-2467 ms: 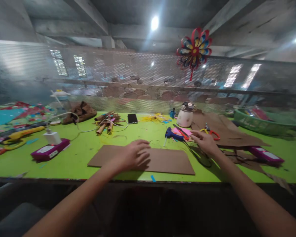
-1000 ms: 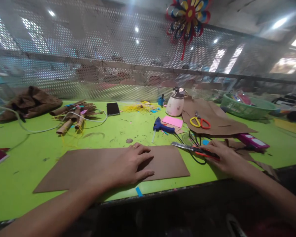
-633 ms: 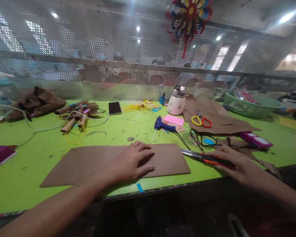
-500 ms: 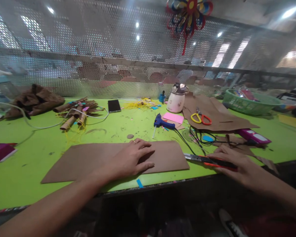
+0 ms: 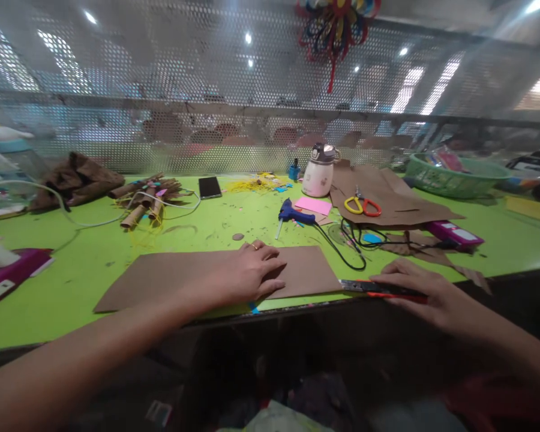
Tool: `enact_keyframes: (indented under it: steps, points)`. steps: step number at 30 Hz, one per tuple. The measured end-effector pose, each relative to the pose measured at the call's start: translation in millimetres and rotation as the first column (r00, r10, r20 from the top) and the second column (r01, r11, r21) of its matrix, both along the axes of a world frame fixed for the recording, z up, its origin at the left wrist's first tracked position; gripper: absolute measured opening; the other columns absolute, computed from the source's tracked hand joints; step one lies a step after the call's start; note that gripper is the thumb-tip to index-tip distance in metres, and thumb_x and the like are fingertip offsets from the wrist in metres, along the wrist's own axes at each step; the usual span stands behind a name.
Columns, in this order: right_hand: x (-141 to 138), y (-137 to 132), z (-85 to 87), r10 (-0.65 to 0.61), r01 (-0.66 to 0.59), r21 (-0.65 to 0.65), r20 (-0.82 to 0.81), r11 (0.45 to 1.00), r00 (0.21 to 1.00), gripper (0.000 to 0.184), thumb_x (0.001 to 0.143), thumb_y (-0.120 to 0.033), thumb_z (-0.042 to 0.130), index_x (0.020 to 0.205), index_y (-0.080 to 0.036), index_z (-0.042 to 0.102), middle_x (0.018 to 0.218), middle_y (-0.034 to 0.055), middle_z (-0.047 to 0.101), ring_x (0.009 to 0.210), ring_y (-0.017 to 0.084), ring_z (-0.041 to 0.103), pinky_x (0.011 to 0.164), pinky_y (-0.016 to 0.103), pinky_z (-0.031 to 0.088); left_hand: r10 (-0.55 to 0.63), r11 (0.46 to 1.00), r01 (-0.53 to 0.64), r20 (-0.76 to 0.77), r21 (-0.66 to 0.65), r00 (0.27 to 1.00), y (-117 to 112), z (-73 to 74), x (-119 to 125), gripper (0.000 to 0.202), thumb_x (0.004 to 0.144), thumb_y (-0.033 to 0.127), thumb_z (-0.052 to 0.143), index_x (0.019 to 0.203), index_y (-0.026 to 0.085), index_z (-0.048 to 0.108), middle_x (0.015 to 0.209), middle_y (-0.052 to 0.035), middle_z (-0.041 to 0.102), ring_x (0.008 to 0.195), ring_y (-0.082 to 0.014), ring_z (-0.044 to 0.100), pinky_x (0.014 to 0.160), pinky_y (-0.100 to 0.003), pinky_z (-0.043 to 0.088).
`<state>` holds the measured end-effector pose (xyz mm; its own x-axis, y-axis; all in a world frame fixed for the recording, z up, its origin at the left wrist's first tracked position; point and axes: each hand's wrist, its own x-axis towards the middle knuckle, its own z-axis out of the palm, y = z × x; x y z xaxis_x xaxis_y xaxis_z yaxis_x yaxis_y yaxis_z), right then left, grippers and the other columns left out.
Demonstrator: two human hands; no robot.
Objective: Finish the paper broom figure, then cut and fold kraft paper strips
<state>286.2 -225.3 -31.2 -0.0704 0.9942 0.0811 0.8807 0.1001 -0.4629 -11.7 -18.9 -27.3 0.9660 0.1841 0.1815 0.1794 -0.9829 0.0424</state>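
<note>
Two arms [image 5: 130,327] reach forward — left hand [image 5: 255,273] flat on cardboard [image 5: 312,270] (loosely spread), right hand [image 5: 425,295] gripping a cutter [image 5: 360,288].

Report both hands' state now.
Left hand: open, resting on the flat brown cardboard sheet.
Right hand: closed, holding the slim black-and-orange utility knife.

Clock from cardboard [image 5: 306,270] centre, 12 = away from wearer. Left hand [image 5: 254,273] on cardboard. Cutter [image 5: 355,287] at 3 in right hand [image 5: 416,294], tip at cardboard's right edge. Glue gun [image 5: 301,215] at 1, flask [image 5: 319,177] behind it. Scissors [image 5: 362,206] at 2 on paper [image 5: 409,207]; basket [image 5: 459,183] at 2, farther out. Phone [image 5: 209,187] at 12, mesh [image 5: 234,126] beyond. Tubes [image 5: 148,201] at 11, bundle [image 5: 81,180] at 10, power strip [image 5: 13,275] at 9.
</note>
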Motion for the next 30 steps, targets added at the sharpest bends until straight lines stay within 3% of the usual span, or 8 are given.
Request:
enact_keyframes:
  steps: [4,7,11,15,19,30]
  points:
    - [-1.5,-8.7,-4.8,0.002,-0.002,0.012,-0.004,1.0,1.0,0.033,0.087,-0.039,0.047,0.116,-0.031,0.061,0.104,0.0087,0.058,0.098,0.023,0.056,0.084,0.035,0.046,-0.057,0.997,0.06,-0.09,0.041,0.994,-5.4,16.9,9.3,0.038,0.087,0.048,0.044,0.108,0.022,0.061,0.098,-0.0095,0.058,0.089,-0.0232,0.05,0.081,-0.034,0.036]
    - [-1.9,-14.6,-7.0,0.013,-0.013,0.001,-0.011,1.0,1.0,0.033,0.087,-0.038,0.048,0.116,-0.031,0.06,0.106,0.0085,0.058,0.1,0.023,0.055,0.085,0.034,0.046,-0.093,0.993,0.1,-0.095,0.069,0.991,-8.6,21.2,17.7,0.035,0.088,0.046,0.042,0.105,0.022,0.062,0.089,-0.0091,0.057,0.087,-0.0232,0.05,0.079,-0.033,0.037]
    - [-2.3,-20.7,-10.7,-0.009,0.009,-0.005,-0.016,1.0,1.0,0.034,0.086,-0.038,0.049,0.118,-0.03,0.059,0.109,0.0089,0.057,0.102,0.024,0.055,0.087,0.035,0.045,-0.221,0.97,0.222,-0.019,0.102,0.975,-10.7,11.5,30.8,0.035,0.091,0.038,0.038,0.114,0.021,0.058,0.111,-0.0121,0.057,0.102,-0.0243,0.048,0.09,-0.036,0.033]
    - [-9.2,-24.1,-15.0,-0.001,0.001,0.016,-0.008,1.0,1.0,0.036,0.088,-0.034,0.046,0.123,-0.029,0.055,0.109,0.0102,0.057,0.101,0.023,0.055,0.087,0.037,0.045,-0.3,0.953,0.3,-0.01,0.043,0.954,-8.5,-3.3,38.8,0.039,0.094,0.031,0.029,0.126,0.024,0.05,0.129,-0.0069,0.051,0.113,-0.0224,0.044,0.096,-0.035,0.03]
    - [-14.0,-26.8,-18.4,0.002,-0.002,0.016,0.021,1.0,1.0,0.037,0.088,-0.031,0.046,0.125,-0.032,0.053,0.109,0.0084,0.055,0.101,0.021,0.054,0.087,0.034,0.045,-0.293,0.956,0.293,-0.014,0.002,0.956,-4.0,-10.7,38.5,0.04,0.094,0.031,0.029,0.129,0.026,0.049,0.134,-0.0043,0.049,0.118,-0.0228,0.041,0.098,-0.037,0.029]
    - [-13.5,-43.5,-22.3,-0.005,0.004,-0.025,-0.039,1.0,0.999,0.04,0.09,-0.033,0.045,0.129,-0.034,0.049,0.106,0.0062,0.053,0.1,0.021,0.053,0.088,0.033,0.042,-0.264,0.965,0.264,-0.001,0.0,0.965,-4.8,-12.1,38.7,0.04,0.094,0.032,0.03,0.128,0.027,0.051,0.134,-0.0011,0.05,0.113,-0.0221,0.043,0.096,-0.037,0.03]
